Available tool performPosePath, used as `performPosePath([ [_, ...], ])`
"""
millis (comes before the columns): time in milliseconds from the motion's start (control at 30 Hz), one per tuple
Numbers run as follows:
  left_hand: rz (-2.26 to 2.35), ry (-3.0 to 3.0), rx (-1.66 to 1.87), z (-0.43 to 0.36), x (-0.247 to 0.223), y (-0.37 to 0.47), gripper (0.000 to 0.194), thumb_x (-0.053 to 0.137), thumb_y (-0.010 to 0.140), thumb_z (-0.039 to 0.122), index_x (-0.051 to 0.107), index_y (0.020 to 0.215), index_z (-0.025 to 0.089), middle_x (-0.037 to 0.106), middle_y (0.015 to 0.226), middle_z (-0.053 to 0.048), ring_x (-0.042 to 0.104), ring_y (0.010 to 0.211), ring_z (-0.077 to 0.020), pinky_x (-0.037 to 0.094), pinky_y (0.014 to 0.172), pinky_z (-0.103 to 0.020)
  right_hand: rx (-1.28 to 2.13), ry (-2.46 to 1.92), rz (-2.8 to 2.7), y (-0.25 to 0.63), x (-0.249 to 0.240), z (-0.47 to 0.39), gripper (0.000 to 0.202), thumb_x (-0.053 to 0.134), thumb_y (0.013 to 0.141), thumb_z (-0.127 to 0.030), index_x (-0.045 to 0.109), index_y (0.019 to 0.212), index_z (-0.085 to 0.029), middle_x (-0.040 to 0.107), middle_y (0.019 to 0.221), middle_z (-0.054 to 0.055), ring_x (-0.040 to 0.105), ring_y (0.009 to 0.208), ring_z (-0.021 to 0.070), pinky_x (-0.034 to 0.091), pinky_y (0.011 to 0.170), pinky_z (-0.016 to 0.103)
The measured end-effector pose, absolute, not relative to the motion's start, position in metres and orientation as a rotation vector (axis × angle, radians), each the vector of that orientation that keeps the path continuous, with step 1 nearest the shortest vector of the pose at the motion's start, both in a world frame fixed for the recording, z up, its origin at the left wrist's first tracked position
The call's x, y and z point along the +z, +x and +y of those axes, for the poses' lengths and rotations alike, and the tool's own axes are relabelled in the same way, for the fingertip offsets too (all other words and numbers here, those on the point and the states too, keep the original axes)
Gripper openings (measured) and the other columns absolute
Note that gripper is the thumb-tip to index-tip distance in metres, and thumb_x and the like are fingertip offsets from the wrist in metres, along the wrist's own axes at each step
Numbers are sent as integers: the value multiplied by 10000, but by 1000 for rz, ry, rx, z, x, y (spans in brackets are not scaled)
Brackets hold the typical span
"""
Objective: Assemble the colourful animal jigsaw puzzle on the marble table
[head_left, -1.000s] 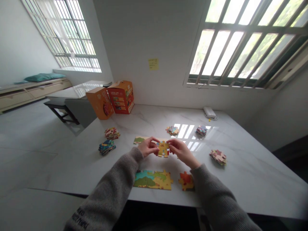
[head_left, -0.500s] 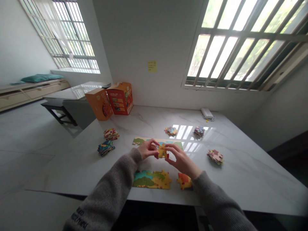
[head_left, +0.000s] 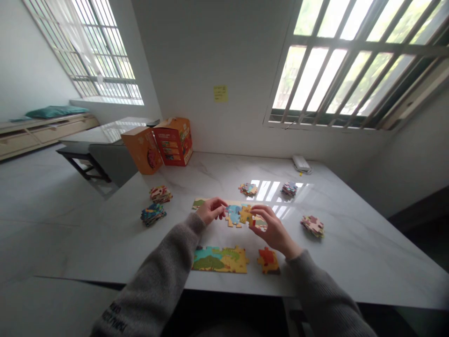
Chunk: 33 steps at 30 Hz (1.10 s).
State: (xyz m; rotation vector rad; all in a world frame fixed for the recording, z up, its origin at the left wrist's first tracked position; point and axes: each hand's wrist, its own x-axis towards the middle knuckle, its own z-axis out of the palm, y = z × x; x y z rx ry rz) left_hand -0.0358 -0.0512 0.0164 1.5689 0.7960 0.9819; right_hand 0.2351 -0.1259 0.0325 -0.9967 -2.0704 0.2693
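My right hand (head_left: pixel 271 228) pinches a yellow puzzle piece (head_left: pixel 246 214) between thumb and fingers, above the right part of a joined puzzle strip (head_left: pixel 233 217). Blue and green patches show on that strip, and my hands cover some of it. My left hand (head_left: pixel 212 210) hovers at the strip's left part, fingers bent and slightly apart, with nothing visible in them. Nearer the front edge lies a second joined section (head_left: pixel 220 260) with a green tree and a crocodile-like shape. Just right of it, apart, sits an orange and yellow puzzle piece (head_left: pixel 268 260).
Stacks of puzzle pieces lie around: a red one (head_left: pixel 160 194) and a blue one (head_left: pixel 153 214) at left, others at the back (head_left: pixel 249 189), (head_left: pixel 289 189) and a pinkish one (head_left: pixel 313 226) at right. Orange boxes (head_left: pixel 174 142) stand back left; a white device (head_left: pixel 301 164) lies back right.
My right hand has moved slightly right with the yellow puzzle piece. My left hand has let go of that piece and drawn left, uncovering the blue part of the strip.
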Motion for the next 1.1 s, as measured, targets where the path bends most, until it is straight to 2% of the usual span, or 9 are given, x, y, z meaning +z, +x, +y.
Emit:
performPosePath([
  [167, 834, 1582, 996, -53, 20, -34, 276, 646, 823, 377, 610, 930, 125, 636, 644, -1, 560, 526, -101, 403, 476, -216, 224, -1160, -2054, 270, 29, -135, 340, 710, 853, -294, 618, 1180, -276, 637, 1165, 88, 580, 1112, 290, 526, 948, 500],
  [400, 855, 1620, 971, -53, 20, -35, 279, 644, 829, 385, 613, 934, 128, 638, 651, 2, 541, 521, -91, 410, 497, -220, 313, -1266, -2142, 289, 25, -163, 353, 679, 823, -232, 627, 1169, -276, 615, 1203, 81, 530, 1166, 284, 492, 996, 477],
  [733, 840, 1656, 917, -49, 13, -36, 272, 641, 828, 372, 616, 952, 132, 646, 655, 4, 546, 513, -95, 420, 500, -221, 445, -1246, -2251, 245, 30, -177, 352, 614, 773, -105, 626, 1081, -274, 593, 1165, 57, 493, 1166, 250, 437, 1040, 453],
  [933, 829, 1651, 914, -49, 11, -35, 268, 647, 832, 373, 615, 951, 135, 647, 654, 2, 538, 512, -95, 430, 511, -223, 401, -1277, -2341, 233, 34, -167, 370, 617, 715, -82, 628, 1041, -257, 585, 1123, 60, 497, 1160, 264, 389, 1060, 479],
  [1100, 826, 1642, 925, -50, 13, -34, 261, 644, 839, 376, 619, 940, 137, 639, 653, 4, 535, 516, -97, 447, 523, -232, 411, -1288, -2360, 234, 32, -164, 357, 615, 720, -87, 627, 1032, -262, 586, 1124, 59, 499, 1154, 263, 385, 1058, 484],
])
